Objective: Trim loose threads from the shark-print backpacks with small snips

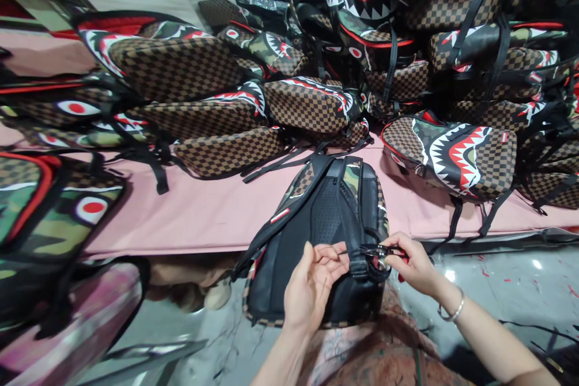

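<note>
A backpack lies with its black padded back and shoulder straps facing up, its lower end jutting past the edge of the pink-covered table. My right hand is closed on small black snips with red on the handles, their blades beside the strap buckle. Palm up, my left hand has its fingers curled in at the shoulder strap, with the thumb standing apart. A thin dark line shows at those fingertips; whatever they grip is too small to make out.
Checkered backpacks with shark-mouth prints are heaped along the back of the pink table. One backpack lies close on the right; another bag stands near on the left. Scraps dot the shiny floor.
</note>
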### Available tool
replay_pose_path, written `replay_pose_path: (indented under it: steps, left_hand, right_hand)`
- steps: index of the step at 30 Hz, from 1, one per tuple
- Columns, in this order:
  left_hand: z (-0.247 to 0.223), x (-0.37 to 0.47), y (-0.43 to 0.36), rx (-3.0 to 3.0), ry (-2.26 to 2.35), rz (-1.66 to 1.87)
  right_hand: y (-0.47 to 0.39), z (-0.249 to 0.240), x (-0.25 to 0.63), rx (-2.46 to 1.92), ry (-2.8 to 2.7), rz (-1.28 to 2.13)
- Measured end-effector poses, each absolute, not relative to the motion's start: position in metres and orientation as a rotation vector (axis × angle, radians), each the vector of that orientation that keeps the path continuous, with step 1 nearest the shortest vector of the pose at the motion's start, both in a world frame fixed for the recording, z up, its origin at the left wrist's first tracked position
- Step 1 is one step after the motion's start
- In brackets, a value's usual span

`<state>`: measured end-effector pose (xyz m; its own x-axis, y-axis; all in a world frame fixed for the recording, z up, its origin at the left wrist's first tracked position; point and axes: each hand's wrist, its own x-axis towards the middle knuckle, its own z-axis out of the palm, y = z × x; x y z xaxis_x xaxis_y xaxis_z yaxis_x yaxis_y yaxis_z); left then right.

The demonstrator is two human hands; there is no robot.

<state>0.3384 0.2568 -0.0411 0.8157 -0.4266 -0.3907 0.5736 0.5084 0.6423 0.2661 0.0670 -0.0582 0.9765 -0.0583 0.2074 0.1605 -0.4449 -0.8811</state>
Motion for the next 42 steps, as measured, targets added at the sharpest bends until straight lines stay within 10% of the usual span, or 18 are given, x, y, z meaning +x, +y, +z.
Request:
replay_pose_path:
  steps: [5,19,42]
  left_hand:
    - [-0.041,0.343,0.250,1.055,0.140,-0.589]
    - [-0.045,0.375,0.272,2.405,-0.367,-0.356]
    - [-0.066,0.362,0.250,1.133,0.235,-0.481]
  right_hand:
    - [0.094,-0.099,0.258,-1.713,0.098,-0.210]
    - [0.139,-0.096,0.278,-2.784,-0.219,-0.366]
    - [0.065,-0.065,0.304,-2.407,-0.357,-0.552]
